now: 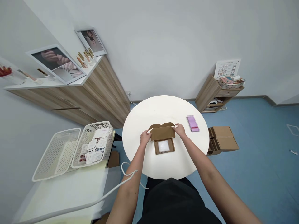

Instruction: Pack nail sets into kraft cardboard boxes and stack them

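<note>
A brown cardboard mailer box (163, 132) sits in the middle of the round white table (161, 109), its lid raised upright. Inside the lower tray of the box lies a white, soft-looking packet (163, 146). My left hand (145, 137) grips the left edge of the lid. My right hand (179, 130) holds the lid's right corner. To the right of the box, a pink rectangular package (192, 123) lies on the tabletop, its details blurred.
On a side table at lower left stand white perforated plastic baskets (93, 144) holding printed cards. Flat brown cartons (221, 139) lie on the blue floor right of the table. A white cable (127, 171) loops near my left arm. A wooden cabinet stands at the upper left.
</note>
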Tool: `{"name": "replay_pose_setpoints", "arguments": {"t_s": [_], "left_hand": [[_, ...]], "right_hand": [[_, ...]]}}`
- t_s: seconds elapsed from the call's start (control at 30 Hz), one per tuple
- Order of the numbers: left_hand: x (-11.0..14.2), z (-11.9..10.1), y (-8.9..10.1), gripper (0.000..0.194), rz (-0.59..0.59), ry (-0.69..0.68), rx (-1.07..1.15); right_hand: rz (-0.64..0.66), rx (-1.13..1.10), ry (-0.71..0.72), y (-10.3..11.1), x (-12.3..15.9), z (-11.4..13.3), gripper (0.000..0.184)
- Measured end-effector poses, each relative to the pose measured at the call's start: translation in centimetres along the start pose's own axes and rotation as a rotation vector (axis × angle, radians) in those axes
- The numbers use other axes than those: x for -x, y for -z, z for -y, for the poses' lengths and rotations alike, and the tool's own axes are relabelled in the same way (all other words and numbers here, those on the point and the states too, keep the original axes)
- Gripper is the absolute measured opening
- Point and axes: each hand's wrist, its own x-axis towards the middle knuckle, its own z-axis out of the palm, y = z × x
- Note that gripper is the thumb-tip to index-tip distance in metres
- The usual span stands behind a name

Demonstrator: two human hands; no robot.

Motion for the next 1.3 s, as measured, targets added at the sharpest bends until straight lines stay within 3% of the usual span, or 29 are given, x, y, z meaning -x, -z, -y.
{"name": "replay_pose_setpoints", "arguments": {"t_s": [0.23, 0.43, 0.63, 0.83, 1.03, 1.17, 1.3], "left_hand": [[2.5, -1.8, -0.8, 0.080, 0.044, -0.015, -0.013], [4.6, -2.1, -0.6, 0.050, 0.021, -0.136, -0.065], [8.5, -1.2, -0.7, 0.043, -0.026, -0.346, -0.093], [12.2, 1.7, -1.6, 0.053, 0.049, -0.386, -0.021], [14.1, 7.4, -3.8, 0.063, 0.014, -0.563, -0.091], [14.9, 10.0, -5.1, 0.071, 0.007, -0.570, -0.183], [15.4, 11.2, -6.0, 0.078, 0.033, -0.557, -0.237]], "right_hand": [[0.085, 0.024, 0.079, 0.5, 2.3, 2.2, 0.043], [0.140, -0.113, 0.036, 1.2, 3.6, 1.3, 0.033], [0.122, -0.072, 0.113, 1.4, 5.7, -0.5, 0.036], [0.156, 0.039, 0.365, 0.8, 9.7, -2.7, 0.036], [0.051, 0.063, 0.566, -2.4, 13.0, -8.5, 0.057], [0.028, 0.165, 0.619, -4.3, 14.1, -12.0, 0.071], [0.049, 0.246, 0.638, -5.1, 14.3, -13.3, 0.079]]}}
